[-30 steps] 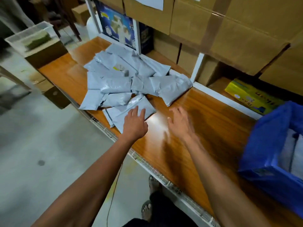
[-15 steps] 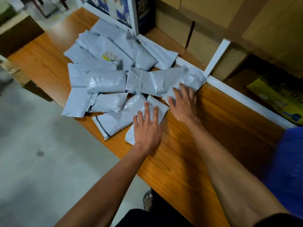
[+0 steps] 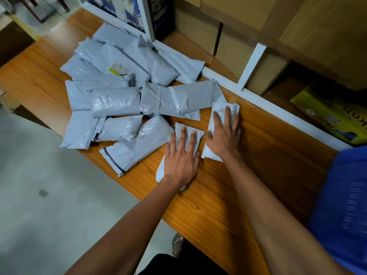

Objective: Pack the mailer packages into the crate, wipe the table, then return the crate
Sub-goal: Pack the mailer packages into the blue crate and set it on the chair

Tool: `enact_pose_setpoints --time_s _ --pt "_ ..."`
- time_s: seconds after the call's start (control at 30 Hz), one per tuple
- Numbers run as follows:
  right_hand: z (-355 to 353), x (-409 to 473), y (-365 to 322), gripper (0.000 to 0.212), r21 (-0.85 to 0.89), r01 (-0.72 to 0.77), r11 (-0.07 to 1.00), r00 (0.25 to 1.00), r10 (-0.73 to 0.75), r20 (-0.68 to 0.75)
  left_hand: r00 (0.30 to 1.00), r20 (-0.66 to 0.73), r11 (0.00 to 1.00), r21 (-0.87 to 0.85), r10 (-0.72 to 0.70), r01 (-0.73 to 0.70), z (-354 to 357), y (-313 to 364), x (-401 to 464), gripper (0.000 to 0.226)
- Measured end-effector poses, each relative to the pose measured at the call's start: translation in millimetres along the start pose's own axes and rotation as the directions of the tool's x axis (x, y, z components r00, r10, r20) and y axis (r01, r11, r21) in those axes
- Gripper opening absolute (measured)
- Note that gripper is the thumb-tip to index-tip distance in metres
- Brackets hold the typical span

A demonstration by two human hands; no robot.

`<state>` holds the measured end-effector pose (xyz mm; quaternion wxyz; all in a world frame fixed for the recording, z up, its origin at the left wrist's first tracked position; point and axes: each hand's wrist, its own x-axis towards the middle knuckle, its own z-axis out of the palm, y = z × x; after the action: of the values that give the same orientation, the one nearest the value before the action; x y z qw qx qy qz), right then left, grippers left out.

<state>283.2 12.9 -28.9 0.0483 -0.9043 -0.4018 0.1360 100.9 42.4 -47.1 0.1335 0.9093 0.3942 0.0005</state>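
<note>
Several grey mailer packages (image 3: 117, 100) lie in a heap on the wooden table (image 3: 228, 195). My left hand (image 3: 181, 153) lies flat, fingers spread, on a small mailer (image 3: 196, 136) at the near edge of the heap. Just to its right, my right hand (image 3: 223, 135) presses flat on another small mailer (image 3: 235, 108), which sits apart from the heap. The blue crate (image 3: 345, 205) shows blurred at the right edge of the table.
Cardboard boxes (image 3: 234, 42) fill the white-framed shelf (image 3: 252, 62) behind the table. A yellow box (image 3: 325, 118) lies on the lower shelf at right. The table's front edge runs diagonally above grey floor (image 3: 49, 205). My foot (image 3: 177, 243) shows below.
Both hands slid toward me and to the right, each dragging a small mailer out of the heap. The right-hand mailer now lies apart from the pile.
</note>
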Motion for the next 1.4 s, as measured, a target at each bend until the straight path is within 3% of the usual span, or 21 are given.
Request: enact_pose_setpoints --time_s 0.3,0.57,0.7,0.9,1.17,1.27,1.4 --pt "18 -132 14 0.074 0.069 0.044 0.997 0.998 -0.041 -0.041 0.996 0.089 0.999 -0.03 -0.023 0.025 -1 23 -60 0.071" --pt "23 -255 37 0.062 0.089 0.023 0.996 0.995 -0.015 -0.095 0.972 0.23 0.996 0.056 0.051 -0.065 -1 46 -156 0.069" --pt "-9 -295 53 0.063 0.121 -0.017 0.993 0.987 0.036 -0.154 0.976 0.187 0.991 0.058 0.109 -0.122 -29 79 -181 0.067" --pt "-95 -330 96 0.063 0.149 -0.097 0.984 0.927 0.144 -0.345 0.958 0.017 0.958 -0.021 0.285 -0.285 -99 165 -190 0.067" --pt "-196 -363 210 0.06 0.197 -0.21 0.958 0.759 0.287 -0.585 0.886 -0.161 0.889 -0.08 0.435 -0.451 -151 316 -189 0.066" --pt "-210 -364 267 0.058 0.222 -0.283 0.933 0.744 0.36 -0.563 0.863 -0.141 0.863 -0.085 0.485 -0.499 -144 375 -183 0.065" --pt "-215 -351 342 0.059 0.203 -0.34 0.918 0.789 0.396 -0.469 0.858 -0.106 0.859 -0.049 0.503 -0.509 -121 445 -162 0.064"
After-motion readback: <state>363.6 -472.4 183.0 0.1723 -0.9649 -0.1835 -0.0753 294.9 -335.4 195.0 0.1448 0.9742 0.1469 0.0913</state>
